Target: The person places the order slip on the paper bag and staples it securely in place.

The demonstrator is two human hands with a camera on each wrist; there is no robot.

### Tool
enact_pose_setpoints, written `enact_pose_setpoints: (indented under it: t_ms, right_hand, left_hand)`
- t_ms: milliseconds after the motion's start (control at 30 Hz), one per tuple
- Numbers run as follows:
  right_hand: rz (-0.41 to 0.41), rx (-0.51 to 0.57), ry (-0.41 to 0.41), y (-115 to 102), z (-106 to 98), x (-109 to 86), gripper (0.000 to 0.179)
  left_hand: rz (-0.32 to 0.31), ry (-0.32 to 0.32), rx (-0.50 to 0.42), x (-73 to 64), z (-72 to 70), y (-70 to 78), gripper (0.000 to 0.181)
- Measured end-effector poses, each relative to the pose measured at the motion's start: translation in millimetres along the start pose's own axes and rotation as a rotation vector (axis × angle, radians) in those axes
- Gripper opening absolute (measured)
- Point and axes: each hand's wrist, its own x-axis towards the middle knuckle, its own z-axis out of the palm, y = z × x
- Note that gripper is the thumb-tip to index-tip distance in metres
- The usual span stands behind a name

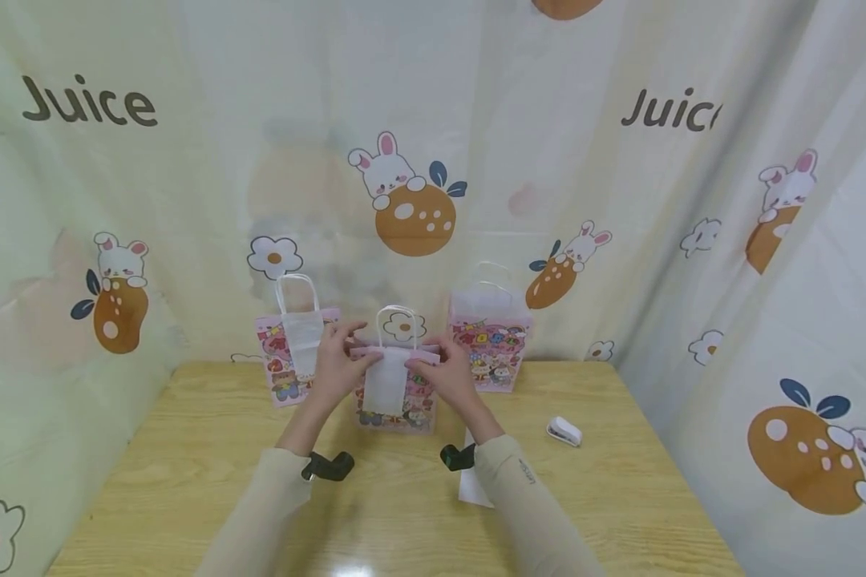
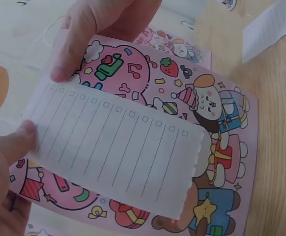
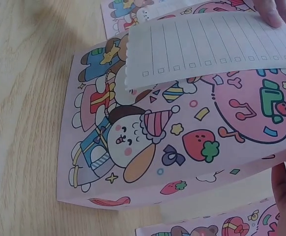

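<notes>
A pink paper gift bag (image 1: 422, 413) with cartoon animals stands upright on the table, its white handles raised. Over its front hangs a lined white paper slip (image 1: 386, 389) with a column of small checkboxes and a scalloped lower edge. My left hand (image 1: 337, 362) pinches the bag's top edge at the slip's left side, thumb in front and fingers behind. On the other side my right hand (image 1: 453, 373) grips the same top edge, thumb tip near the slip's corner. In the left wrist view, the left thumb (image 2: 15, 142) presses the slip's edge.
A similar bag (image 1: 277, 365) with a white slip on its front stands behind left, and another bag (image 1: 508, 361) behind right. A small white stapler (image 1: 564, 431) lies on the right of the wooden table (image 1: 188, 457). Another paper slip (image 1: 472, 487) lies partly under the right forearm.
</notes>
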Motion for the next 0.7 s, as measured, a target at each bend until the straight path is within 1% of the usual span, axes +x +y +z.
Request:
enact_pose_setpoints:
  t_ms: [67, 133, 200, 267, 367, 467, 567, 700]
  right_hand:
    - [0.022, 0.005, -0.001, -0.6, 0.9, 0.2, 0.040]
    - [0.037, 0.011, 0.003, -1.0, 2.3, 0.9, 0.042]
    - [0.038, 0.013, 0.015, -1.4, 3.8, 2.3, 0.045]
    - [0.032, -0.003, 0.032, -2.0, 5.6, 3.0, 0.046]
    - [0.044, -0.006, 0.029, -3.6, 7.5, 4.1, 0.040]
    - [0.078, -0.005, 0.006, -5.7, 8.1, 5.0, 0.032]
    - [0.112, 0.020, -0.027, -7.4, 7.0, 6.3, 0.034]
    - [0.125, 0.084, -0.090, -9.2, 3.9, 7.5, 0.038]
  left_hand:
    - [-0.041, -0.014, -0.008, 1.0, -1.1, 1.2, 0.047]
    - [-0.067, -0.025, 0.015, 2.3, -2.2, 1.5, 0.039]
    - [-0.074, -0.039, 0.044, 3.8, -3.0, 1.3, 0.030]
    - [-0.067, -0.048, 0.070, 4.6, -3.6, 0.3, 0.026]
    - [-0.068, -0.059, 0.048, 5.5, -4.3, -2.1, 0.023]
    - [-0.096, -0.077, 0.025, 5.8, -5.9, -4.6, 0.020]
    - [-0.139, -0.127, -0.020, 5.5, -8.5, -6.6, 0.019]
    - [-0.181, -0.200, -0.098, 5.1, -11.7, -12.3, 0.026]
